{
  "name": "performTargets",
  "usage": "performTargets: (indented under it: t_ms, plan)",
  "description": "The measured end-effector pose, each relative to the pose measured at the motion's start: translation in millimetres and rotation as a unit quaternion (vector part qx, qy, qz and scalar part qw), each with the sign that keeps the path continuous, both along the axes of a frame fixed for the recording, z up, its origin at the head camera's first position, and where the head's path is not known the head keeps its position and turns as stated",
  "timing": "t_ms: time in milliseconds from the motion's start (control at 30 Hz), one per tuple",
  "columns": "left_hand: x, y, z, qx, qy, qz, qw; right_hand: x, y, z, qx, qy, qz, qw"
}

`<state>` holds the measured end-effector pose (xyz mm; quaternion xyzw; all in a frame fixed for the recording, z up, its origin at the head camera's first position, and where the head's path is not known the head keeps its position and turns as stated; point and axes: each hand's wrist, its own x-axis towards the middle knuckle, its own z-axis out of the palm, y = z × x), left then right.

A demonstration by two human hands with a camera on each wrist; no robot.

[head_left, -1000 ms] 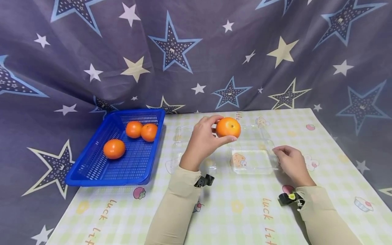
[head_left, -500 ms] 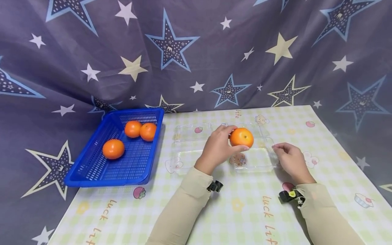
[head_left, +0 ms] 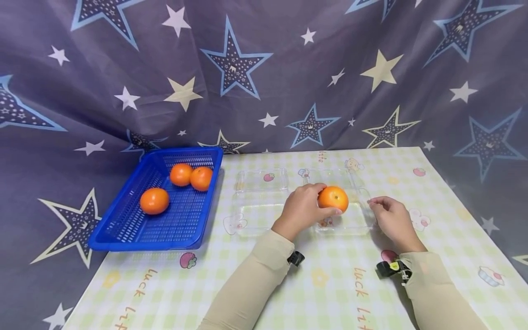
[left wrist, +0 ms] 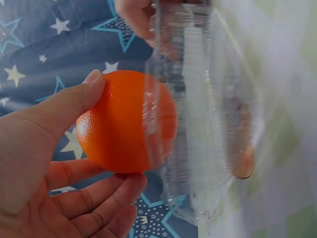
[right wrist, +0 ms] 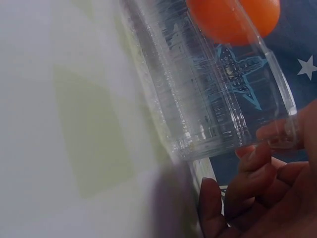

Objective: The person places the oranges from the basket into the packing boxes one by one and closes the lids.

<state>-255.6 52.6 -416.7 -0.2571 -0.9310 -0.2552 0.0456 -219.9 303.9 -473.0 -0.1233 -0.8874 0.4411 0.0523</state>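
Observation:
Between the thumb and fingers of my left hand [head_left: 299, 210] is an orange [head_left: 333, 199], gripped from its left side. It sits over a clear plastic box [head_left: 350, 225] on the table. In the left wrist view, the lower part of the orange [left wrist: 124, 121] shows through the box's wall [left wrist: 198, 114], just inside the rim. My right hand [head_left: 393, 222] pinches the box's right rim. In the right wrist view, its fingers [right wrist: 257, 173] are curled at the corner of the box [right wrist: 213, 114], one seen through the plastic.
A blue perforated basket [head_left: 144, 245] with 3 oranges [head_left: 154, 200] stands at the left. Another clear plastic box [head_left: 255, 220] lies left of the first one. Behind the table [head_left: 321, 293] hangs a dark curtain [head_left: 264, 59] with stars.
My left hand has carried the orange right and down, from behind the box to inside its rim. The right hand keeps its place at the box's rim.

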Motion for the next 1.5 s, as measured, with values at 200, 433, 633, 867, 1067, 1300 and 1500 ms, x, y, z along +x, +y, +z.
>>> performTargets:
  t_ms: [200, 433, 633, 867, 1067, 1300, 1500]
  plan:
    - [3.1, 12.2, -11.1, -0.027, 0.007, -0.009, 0.9996, 6.3, 5.3, -2.0, 0.006, -0.004, 0.003, 1.0]
    - [5.2, 18.1, -18.7, -0.053, 0.02, -0.001, 0.9984, 7.3, 4.4, -2.6, -0.001, -0.004, 0.001, 1.0]
    - [5.9, 18.9, -26.1, -0.081, 0.056, 0.001, 0.9951, 7.3, 2.3, -4.9, 0.0, -0.004, -0.001, 1.0]
    - [5.9, 19.2, -29.3, -0.08, 0.063, 0.007, 0.9948, 6.3, 0.0, -3.8, -0.002, 0.002, 0.002, 1.0]
    - [7.5, 20.4, -28.2, -0.094, 0.047, 0.006, 0.9945, 5.5, -1.8, -1.9, -0.006, -0.001, 0.003, 1.0]
    - [8.8, 19.9, -27.0, -0.086, 0.043, 0.015, 0.9952, 3.7, -2.5, -2.4, -0.005, 0.0, 0.006, 1.0]
    - [8.2, 19.3, -24.9, -0.087, 0.064, 0.029, 0.9937, 2.1, -4.6, -0.2, -0.007, -0.001, 0.007, 1.0]
